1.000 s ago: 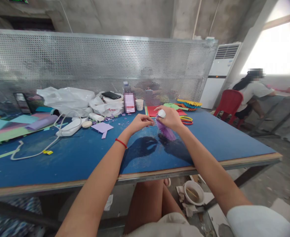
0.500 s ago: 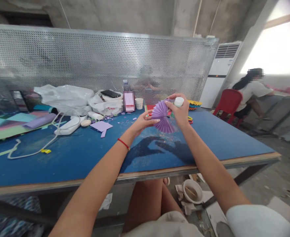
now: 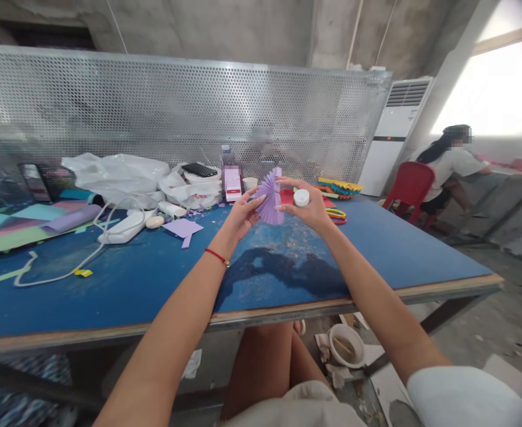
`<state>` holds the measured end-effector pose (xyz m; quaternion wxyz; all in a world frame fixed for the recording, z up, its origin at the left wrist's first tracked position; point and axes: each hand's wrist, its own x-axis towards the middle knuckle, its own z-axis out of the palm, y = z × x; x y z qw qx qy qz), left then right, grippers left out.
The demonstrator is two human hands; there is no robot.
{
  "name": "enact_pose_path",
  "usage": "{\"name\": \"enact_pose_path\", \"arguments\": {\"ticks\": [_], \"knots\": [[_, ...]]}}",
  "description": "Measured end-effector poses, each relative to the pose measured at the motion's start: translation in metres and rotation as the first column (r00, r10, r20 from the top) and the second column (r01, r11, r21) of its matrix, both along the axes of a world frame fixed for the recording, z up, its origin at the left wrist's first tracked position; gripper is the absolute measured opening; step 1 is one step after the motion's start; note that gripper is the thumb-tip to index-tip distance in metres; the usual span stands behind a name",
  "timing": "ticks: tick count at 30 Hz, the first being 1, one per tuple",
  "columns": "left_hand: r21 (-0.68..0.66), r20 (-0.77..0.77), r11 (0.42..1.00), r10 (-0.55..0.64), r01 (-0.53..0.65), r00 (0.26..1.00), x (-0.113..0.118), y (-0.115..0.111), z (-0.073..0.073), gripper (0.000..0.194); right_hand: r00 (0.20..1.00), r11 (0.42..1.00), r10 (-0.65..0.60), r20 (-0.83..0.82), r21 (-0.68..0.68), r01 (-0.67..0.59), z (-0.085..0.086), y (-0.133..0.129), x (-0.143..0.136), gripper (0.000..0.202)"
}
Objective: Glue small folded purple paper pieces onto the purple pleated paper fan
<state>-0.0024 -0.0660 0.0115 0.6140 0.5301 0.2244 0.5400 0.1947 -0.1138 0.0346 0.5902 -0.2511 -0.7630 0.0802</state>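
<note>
A purple pleated paper fan (image 3: 268, 204) is held up above the blue table. My left hand (image 3: 242, 214) is closed on its left side, thumb and fingers pinching the folds. At the right edge of the fan, the fingertips of my right hand (image 3: 311, 206) grip the flat end strip. That same hand also holds a small bottle against its palm; only the white cap (image 3: 301, 197) shows clearly, the body being mostly hidden. Behind my right hand lies a piece of red paper (image 3: 288, 196).
Coloured pleated paper (image 3: 341, 187) and yellow-green rings (image 3: 336, 216) lie right of my hands. Purple scraps (image 3: 183, 228), a white cable (image 3: 67, 276), plastic bags (image 3: 117, 172), a phone (image 3: 233, 184) and a paper cup (image 3: 249, 182) are to the left. A person (image 3: 454, 154) sits far right.
The fan has moved left and turned, with its right end strip now gripped by my right fingertips. My right hand has shifted left and lower, and the bottle cap has tilted towards me.
</note>
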Motion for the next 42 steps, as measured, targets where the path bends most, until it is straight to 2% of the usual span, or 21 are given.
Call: {"name": "enact_pose_path", "arguments": {"ticks": [3, 5, 8, 13, 17, 20, 24, 36, 42], "knots": [[0.015, -0.025, 0.999, -0.028, 0.029, 0.999, 0.002, -0.003, 0.0, 0.058, 0.997, 0.998, 0.016, 0.075, -0.064, -0.011, -0.003, -0.003, -0.005, 0.064], [0.031, -0.053, 0.998, -0.056, 0.057, 0.997, 0.003, -0.006, 0.0, 0.064, 0.997, 0.995, 0.001, 0.077, -0.1, 0.007, -0.004, -0.005, -0.009, 0.063], [0.055, -0.095, 0.996, -0.071, 0.076, 0.993, 0.006, -0.01, 0.001, 0.07, 0.998, 0.987, -0.059, -0.011, -0.154, 0.057, -0.004, -0.006, -0.012, 0.052], [0.144, -0.132, 0.988, -0.033, 0.053, 0.991, 0.01, -0.014, 0.001, 0.069, 0.973, 0.969, -0.149, -0.176, -0.22, 0.108, -0.002, 0.001, -0.011, 0.045], [0.188, -0.14, 0.982, 0.025, 0.002, 0.99, 0.014, -0.014, -0.002, 0.06, 0.959, 0.956, -0.163, -0.234, -0.276, 0.095, -0.004, 0.005, -0.007, 0.041], [0.18, -0.133, 0.983, 0.063, -0.038, 0.989, 0.013, -0.013, -0.004, 0.049, 0.952, 0.935, -0.163, -0.26, -0.35, 0.064, -0.006, 0.006, -0.006, 0.039], [0.154, -0.122, 0.987, 0.066, -0.047, 0.99, 0.011, -0.013, -0.003, 0.046, 0.941, 0.909, -0.169, -0.292, -0.414, 0.035, -0.007, 0.008, -0.006, 0.038], [0.119, -0.122, 0.992, 0.046, -0.031, 0.991, 0.009, -0.015, 0.001, 0.05, 0.912, 0.904, -0.202, -0.356, -0.426, 0.034, -0.007, 0.009, -0.008, 0.038], [0.141, -0.118, 0.983, 0.139, -0.122, 0.983, 0.013, -0.018, 0.002, 0.057, 0.926, 0.903, -0.207, -0.317, -0.427, 0.056, -0.006, 0.009, -0.01, 0.041]]}}
